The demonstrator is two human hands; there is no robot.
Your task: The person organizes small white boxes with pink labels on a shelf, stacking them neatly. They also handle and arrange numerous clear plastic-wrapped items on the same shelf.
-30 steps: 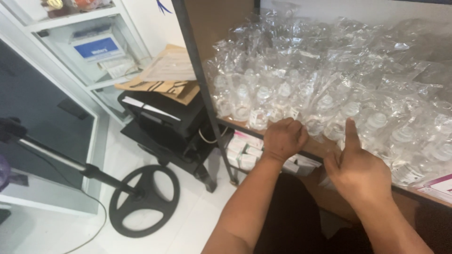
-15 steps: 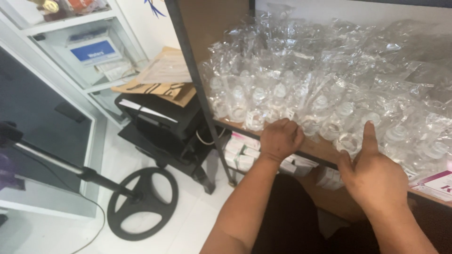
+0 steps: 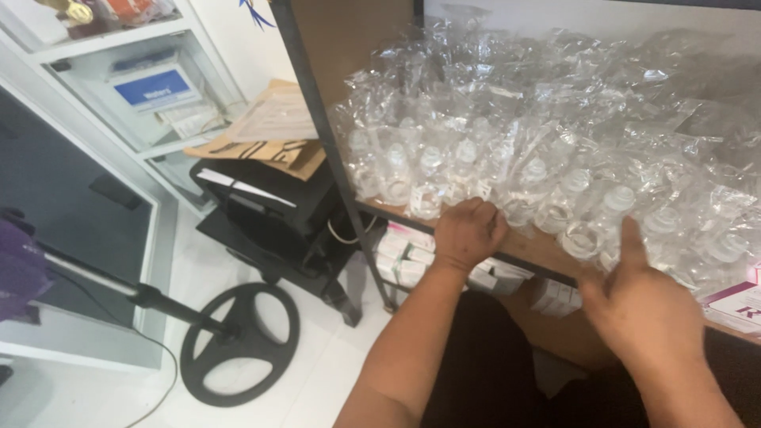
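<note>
A heap of small clear plastic bottles (image 3: 555,150), each sealed in a crinkly transparent bag, covers a wooden shelf (image 3: 527,246) in front of me. My left hand (image 3: 468,231) rests knuckles-up on the shelf's front edge, its fingers curled against the nearest bagged bottles; whether it grips one is hidden. My right hand (image 3: 638,305) hovers lower right, palm turned inward, one finger stretched up toward a bagged bottle, with nothing in it.
A black metal upright (image 3: 329,150) frames the shelf's left side. Small white and pink boxes (image 3: 412,257) fill the shelf below. Left of it stand a black stacked unit (image 3: 261,206) topped with cardboard, a round black stand base (image 3: 238,345) on the white floor, and a white cabinet (image 3: 143,87).
My right hand has slid right and slightly down along the shelf edge. My left hand stays at the front edge against the bags. The view has shifted a little.
</note>
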